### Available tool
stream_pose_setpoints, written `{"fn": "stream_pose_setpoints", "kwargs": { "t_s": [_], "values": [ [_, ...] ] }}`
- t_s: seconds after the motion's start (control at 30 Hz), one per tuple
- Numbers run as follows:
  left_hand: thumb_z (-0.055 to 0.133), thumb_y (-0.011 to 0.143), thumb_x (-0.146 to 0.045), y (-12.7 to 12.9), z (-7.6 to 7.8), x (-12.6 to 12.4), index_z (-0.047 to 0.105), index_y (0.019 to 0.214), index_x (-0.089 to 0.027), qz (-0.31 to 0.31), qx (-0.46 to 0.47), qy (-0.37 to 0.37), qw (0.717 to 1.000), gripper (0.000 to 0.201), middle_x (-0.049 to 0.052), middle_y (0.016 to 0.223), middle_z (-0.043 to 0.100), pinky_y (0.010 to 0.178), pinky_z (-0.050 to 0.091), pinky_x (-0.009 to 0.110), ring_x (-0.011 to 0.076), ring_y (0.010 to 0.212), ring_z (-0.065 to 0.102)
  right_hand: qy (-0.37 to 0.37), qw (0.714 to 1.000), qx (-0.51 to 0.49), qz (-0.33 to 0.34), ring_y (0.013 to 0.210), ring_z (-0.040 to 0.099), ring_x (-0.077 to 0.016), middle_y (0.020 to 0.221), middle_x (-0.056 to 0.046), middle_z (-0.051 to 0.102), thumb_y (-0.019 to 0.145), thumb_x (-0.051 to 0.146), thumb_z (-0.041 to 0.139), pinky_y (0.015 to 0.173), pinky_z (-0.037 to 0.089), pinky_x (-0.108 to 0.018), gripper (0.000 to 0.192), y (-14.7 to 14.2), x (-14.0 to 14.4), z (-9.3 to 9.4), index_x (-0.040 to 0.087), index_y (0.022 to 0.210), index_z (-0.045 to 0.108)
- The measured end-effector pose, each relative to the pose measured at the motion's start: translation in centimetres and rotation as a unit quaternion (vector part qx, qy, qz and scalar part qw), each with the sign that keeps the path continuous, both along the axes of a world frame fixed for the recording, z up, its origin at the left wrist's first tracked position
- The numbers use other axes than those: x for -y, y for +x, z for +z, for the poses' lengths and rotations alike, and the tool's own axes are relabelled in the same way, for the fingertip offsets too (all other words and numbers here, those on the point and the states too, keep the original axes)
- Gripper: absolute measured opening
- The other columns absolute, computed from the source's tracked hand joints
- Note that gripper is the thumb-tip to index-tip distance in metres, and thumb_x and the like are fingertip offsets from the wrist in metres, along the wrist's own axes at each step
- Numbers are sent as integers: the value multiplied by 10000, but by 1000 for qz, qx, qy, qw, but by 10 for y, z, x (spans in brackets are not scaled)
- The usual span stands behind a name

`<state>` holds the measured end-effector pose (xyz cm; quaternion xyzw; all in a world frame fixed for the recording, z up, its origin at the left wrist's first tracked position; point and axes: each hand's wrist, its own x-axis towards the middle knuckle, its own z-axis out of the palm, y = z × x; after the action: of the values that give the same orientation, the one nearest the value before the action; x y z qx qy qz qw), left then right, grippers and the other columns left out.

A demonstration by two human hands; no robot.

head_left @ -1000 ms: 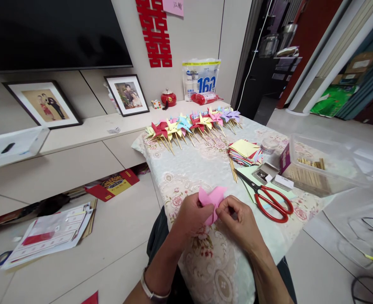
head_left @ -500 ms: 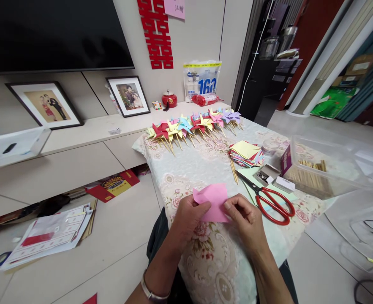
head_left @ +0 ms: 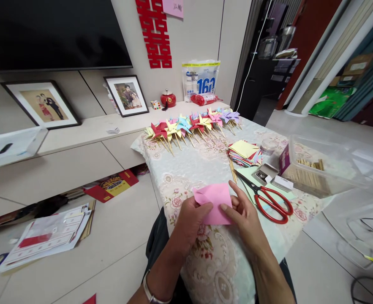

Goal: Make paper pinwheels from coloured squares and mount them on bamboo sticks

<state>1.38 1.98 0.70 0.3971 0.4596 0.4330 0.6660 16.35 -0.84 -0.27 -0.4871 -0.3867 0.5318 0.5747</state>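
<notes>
Soft, even indoor light fills the room, bright on the floor toward 3 o'clock. Shadows under the hands are faint. The television (head_left: 53,33) at 11 o'clock stays dark, without glare. Wide-angle distortion bends lines at the edges. Focus is sharp throughout.

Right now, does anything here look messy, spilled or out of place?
On the table nothing stands out: both hands, left and right, hold a pink paper square, with red scissors beside them. The oddity is on the floor at left: a pile of papers lies askew by a red booklet.
</notes>
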Motion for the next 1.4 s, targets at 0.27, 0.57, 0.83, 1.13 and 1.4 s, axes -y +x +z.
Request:
{"fn": "stream_pose_setpoints", "kwargs": {
  "t_s": [0.27,0.57,0.83,1.13,1.4],
  "values": [
    [722,702,-300,9,1,7,717,789,-136,-14,-15,-1,1000,186,24,653,656,595,426,269,173,640,572,-32,999,17,-10,765,668,-207,999,-64,740,715,305,791,682,531,-324,904,-4,-1,11,203,1511,374],
    [722,748,-362,3,0,5,691,795,-176,-66,48,-50,995,194,3,615,608,529,397,250,133,532,507,-42,998,35,-23,730,648,-189,978,-61,733,666,264,750,634,513,-289,887,-4,-2,13,159,1479,410],
    [706,785,-429,-3,5,3,620,722,-178,-74,95,-76,990,273,-4,605,585,511,394,241,116,514,500,-43,999,25,1,902,678,-227,1240,-112,680,695,252,750,705,537,-315,828,-1,-1,8,186,1457,433],
    [774,712,-373,-7,-5,0,683,733,-147,-36,73,-61,995,245,-2,612,622,548,386,241,124,562,532,-27,999,-19,5,901,698,-251,1050,-83,751,731,370,805,775,550,-361,730,-3,-1,9,195,1383,527],
    [754,731,-343,5,4,3,709,855,-214,83,184,-70,977,184,60,871,740,695,516,319,235,845,669,-13,996,-60,-60,845,698,-218,925,-34,706,709,373,828,785,551,-366,805,-1,-4,1,226,1428,498]
  ]
}}
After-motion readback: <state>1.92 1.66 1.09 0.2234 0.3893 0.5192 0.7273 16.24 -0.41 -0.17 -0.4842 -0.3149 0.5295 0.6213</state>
